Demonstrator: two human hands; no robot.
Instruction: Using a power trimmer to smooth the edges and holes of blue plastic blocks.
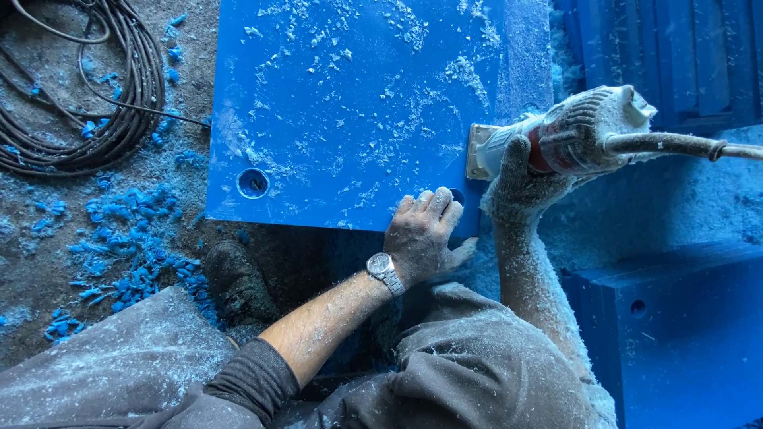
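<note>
A worker crouches over a blue plastic panel [350, 111], knees in dust-caked grey trousers [477, 365] nearest the camera, one dark shoe [234, 282] planted just below the sheet's near edge. The bare left hand [425, 234], a metal wristwatch [384, 270] at the wrist, lies flat with fingers spread on the panel's near right corner, pressing it down rather than gripping anything. Just beyond, the right hand [520, 179], in a knitted glove white with shavings, is clenched around the body of a handheld power tool [572, 135], whose metal base plate sits against the panel's right edge. A hose or cable [683, 145] trails from the tool to the right. The panel rests flat over the floor, a round hole [253, 183] near its left corner, pale swarf scattered across it. It looks thick, stiff and heavy, its smooth face likely slippery under loose chips; the edges and corners offer the surest hold. Blue curls [119, 246] litter the ground at left, with coiled cable [95, 87] farther off and more blue blocks [675, 334] stacked at right.
</note>
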